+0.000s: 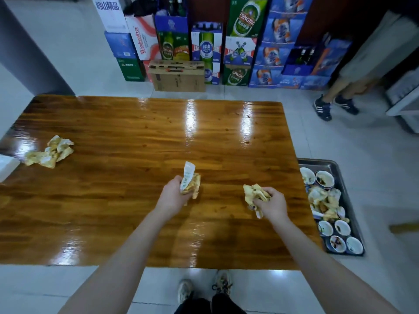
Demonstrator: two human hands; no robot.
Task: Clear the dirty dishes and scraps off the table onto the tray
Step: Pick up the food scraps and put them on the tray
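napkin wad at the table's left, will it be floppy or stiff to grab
Likely floppy and light: the wad is crumpled, stained paper. It looks like several loose pieces, so it may come apart when lifted. Being so crumpled, it probably won't roll.

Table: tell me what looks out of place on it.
A crumpled, stained napkin wad lies loose near the table's left edge, far from the tray. Small scraps dot the far right.

Head view, high, forward-down over table (108, 196); edges seemingly warped.
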